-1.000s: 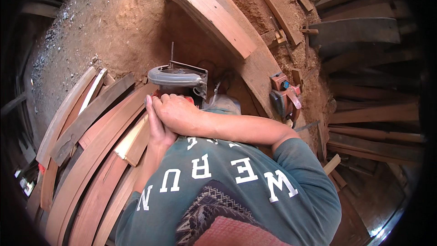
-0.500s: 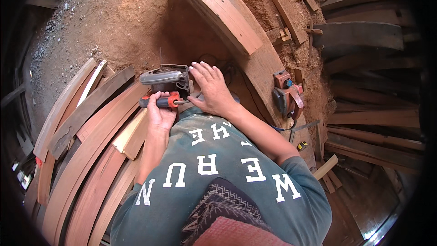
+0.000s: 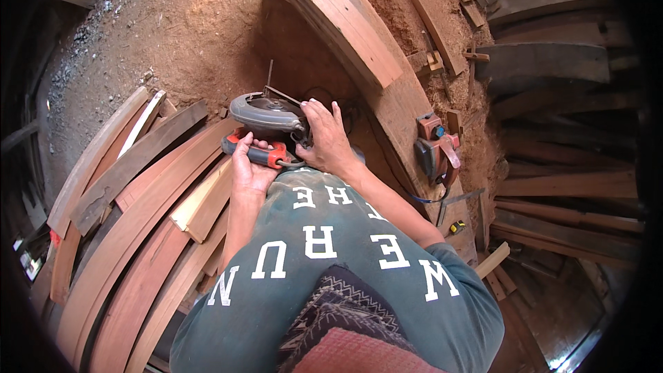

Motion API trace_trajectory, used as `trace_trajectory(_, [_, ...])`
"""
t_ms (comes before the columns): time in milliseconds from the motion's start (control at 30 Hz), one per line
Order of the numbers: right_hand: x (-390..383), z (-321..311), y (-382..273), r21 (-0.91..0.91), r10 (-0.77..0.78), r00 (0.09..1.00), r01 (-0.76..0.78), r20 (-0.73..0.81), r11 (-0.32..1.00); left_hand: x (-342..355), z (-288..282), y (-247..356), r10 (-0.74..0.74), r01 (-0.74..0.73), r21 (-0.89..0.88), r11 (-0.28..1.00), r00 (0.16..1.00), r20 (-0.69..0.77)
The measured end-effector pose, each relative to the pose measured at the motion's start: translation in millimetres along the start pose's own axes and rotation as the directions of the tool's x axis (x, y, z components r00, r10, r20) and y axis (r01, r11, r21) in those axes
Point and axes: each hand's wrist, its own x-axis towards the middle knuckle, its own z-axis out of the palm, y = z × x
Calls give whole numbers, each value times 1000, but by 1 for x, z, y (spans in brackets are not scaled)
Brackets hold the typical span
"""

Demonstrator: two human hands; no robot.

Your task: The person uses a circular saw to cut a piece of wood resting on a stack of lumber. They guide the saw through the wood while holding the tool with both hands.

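Note:
A hand-held circular saw (image 3: 266, 114) with a grey rounded blade guard and a red-and-black handle is held in front of my body, turned so the guard's side faces up. My left hand (image 3: 250, 171) is closed round the handle from the near side. At the saw's right end, my right hand (image 3: 330, 139) grips its edge with bent fingers; the thumb is near the cord end of the handle. What lies under the right fingers is partly hidden. A thin metal rod (image 3: 270, 72) sticks up beyond the guard.
Curved planks (image 3: 131, 255) are stacked at the left. A thick curved beam (image 3: 345, 21) lies on a wooden bench (image 3: 407, 107) ahead. On that bench sit a red power tool (image 3: 436, 148) and a tape measure (image 3: 457, 227). More timber (image 3: 552, 62) is piled at the right; sawdust (image 3: 207, 21) covers the ground.
The saw has tilted and shifted slightly right, showing more of its round guard. My right hand's fingers went from stretched out to bent round the saw's edge. My left hand keeps the handle.

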Motion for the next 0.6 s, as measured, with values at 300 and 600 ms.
trace_trajectory(300, [-9, -6, 17, -6, 10, 997, -11, -78, 1000, -15, 10, 6, 32, -40, 63, 997, 992, 122])
trace_trajectory(600, [43, -56, -57, 270, -48, 997, 31, 57, 962, -7, -5, -10, 122, -225, 348, 910, 948, 295])
